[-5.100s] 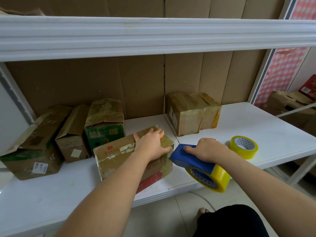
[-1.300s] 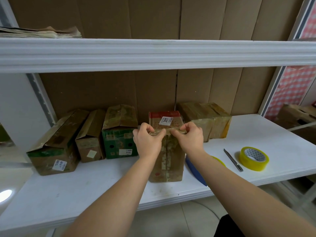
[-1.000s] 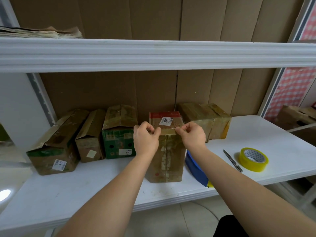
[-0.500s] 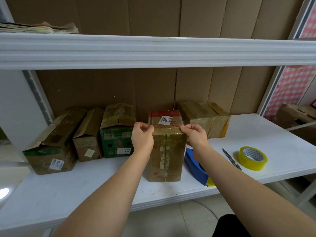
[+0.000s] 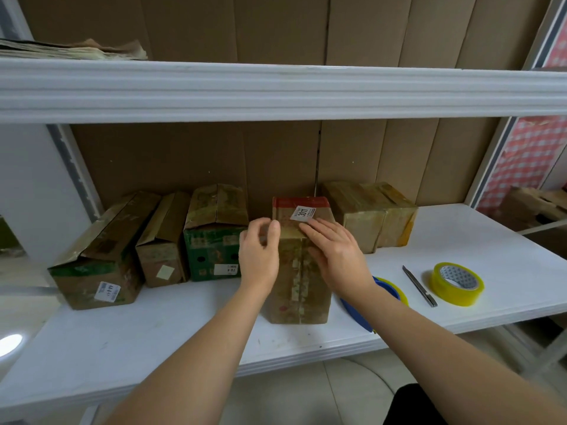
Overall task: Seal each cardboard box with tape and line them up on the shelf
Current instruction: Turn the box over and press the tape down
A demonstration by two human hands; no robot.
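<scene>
A person's two bare arms reach to a tall box (image 5: 299, 280) standing on end near the front middle of a white shelf (image 5: 153, 338). The left hand (image 5: 260, 256) cups the box's upper left edge, fingers curled against it. The right hand (image 5: 336, 256) lies flat, fingers straight, pressing on the box's top front edge, just below a white label (image 5: 303, 213). Left of the box, three boxes (image 5: 167, 240) stand in a row along the back. Right of the box, a pair of taped boxes (image 5: 371, 216) sits at the back. Also right of it, partly hidden by the right forearm, lies a blue dispenser (image 5: 362, 314), then a knife (image 5: 419, 286) and a yellow tape roll (image 5: 457, 283).
</scene>
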